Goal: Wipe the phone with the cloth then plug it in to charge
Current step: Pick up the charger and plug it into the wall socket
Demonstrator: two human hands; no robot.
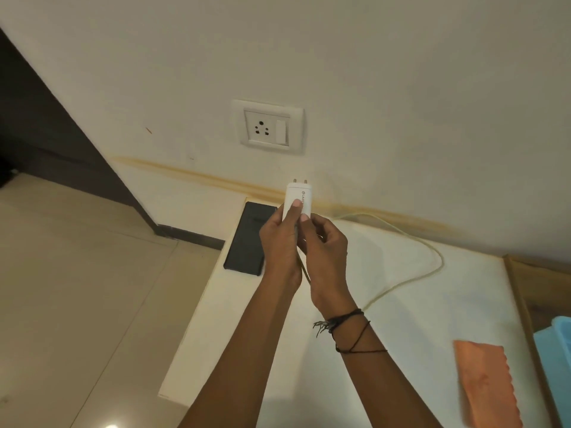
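Note:
A white charger adapter (297,199) with two pins pointing up at the wall is held in both hands, below and slightly right of the wall socket (266,127). My left hand (279,242) grips its left side with the thumb on its face. My right hand (326,245) holds its lower right side. A pale cable (432,257) loops from the adapter over the white surface (386,335) to the right. The black phone (249,239) lies flat at the surface's far left corner, just left of my left hand. The orange cloth (488,384) lies at the lower right.
A switch (280,131) sits beside the socket in the same wall plate. A light blue object (556,350) and a wooden edge (522,298) are at the right. Beige floor tiles (77,288) and a dark panel (46,125) are on the left.

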